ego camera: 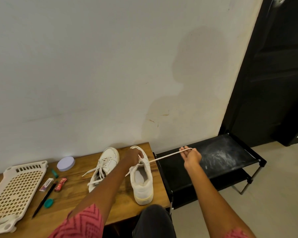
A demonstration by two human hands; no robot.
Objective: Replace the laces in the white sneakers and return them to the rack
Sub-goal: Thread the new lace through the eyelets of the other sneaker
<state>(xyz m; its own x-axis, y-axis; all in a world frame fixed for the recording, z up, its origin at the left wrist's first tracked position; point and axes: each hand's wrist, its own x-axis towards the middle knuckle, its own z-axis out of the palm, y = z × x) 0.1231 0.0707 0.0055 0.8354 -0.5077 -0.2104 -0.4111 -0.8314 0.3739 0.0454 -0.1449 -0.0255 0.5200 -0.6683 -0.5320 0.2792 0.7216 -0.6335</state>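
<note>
Her right hand draws the limp, light lace taut while the left hand pinches it at the right sneaker.

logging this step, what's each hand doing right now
Left hand: pinching the lace at the right sneaker.
Right hand: pulling the lace taut.

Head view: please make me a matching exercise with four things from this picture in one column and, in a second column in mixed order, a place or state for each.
Things:
1. lace
2. left sneaker
3. round lid
4. shoe rack

Places or states:
A. on the floor, right of the table
B. stretched tight between the two hands
C. near the wall, beside the plastic tray
D. already laced, its ends lying loose on the table

Pairs: 1-B, 2-D, 3-C, 4-A
</note>
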